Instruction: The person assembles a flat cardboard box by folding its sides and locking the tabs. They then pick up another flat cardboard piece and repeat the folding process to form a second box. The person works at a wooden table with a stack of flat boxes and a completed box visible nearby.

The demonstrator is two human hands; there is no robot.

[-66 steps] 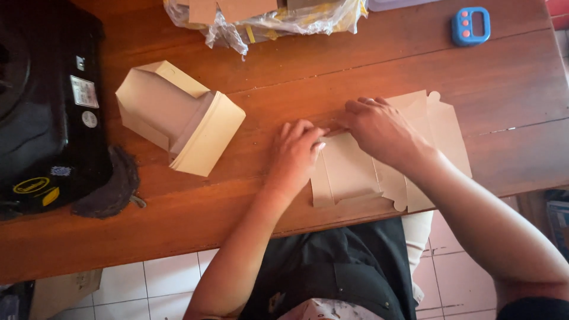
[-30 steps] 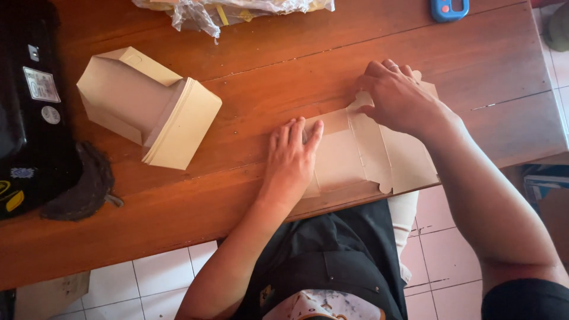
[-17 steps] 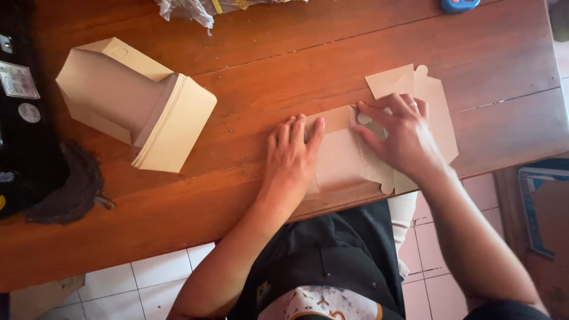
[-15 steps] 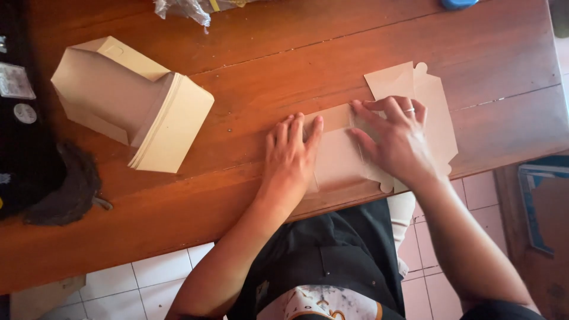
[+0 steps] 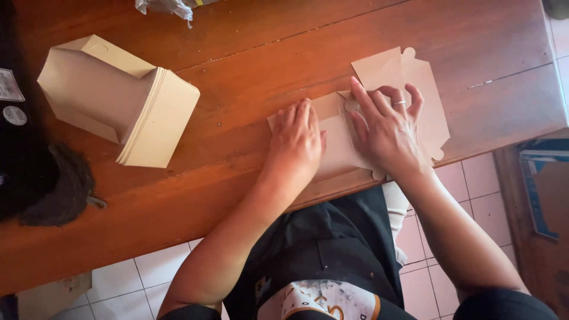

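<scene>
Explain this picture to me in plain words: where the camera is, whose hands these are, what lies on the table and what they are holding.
There is no machine here. The single picture comes from a camera worn on a person's head, looking straight down at their own two bare hands and lap.

The left hand lies flat, palm down, on a flat brown cardboard blank near the front edge of a wooden table. The right hand, with a ring on one finger, presses its spread fingers on the same blank, where flaps overlap. Neither hand grips anything; both only press down.

To the far left lies a stack of the same folded brown cardboard pieces. Beyond it, at the picture's edge, is a black object with a dark cloth-like lump beside it. Crumpled clear plastic shows at the top. Below the table you see tiled floor.
</scene>
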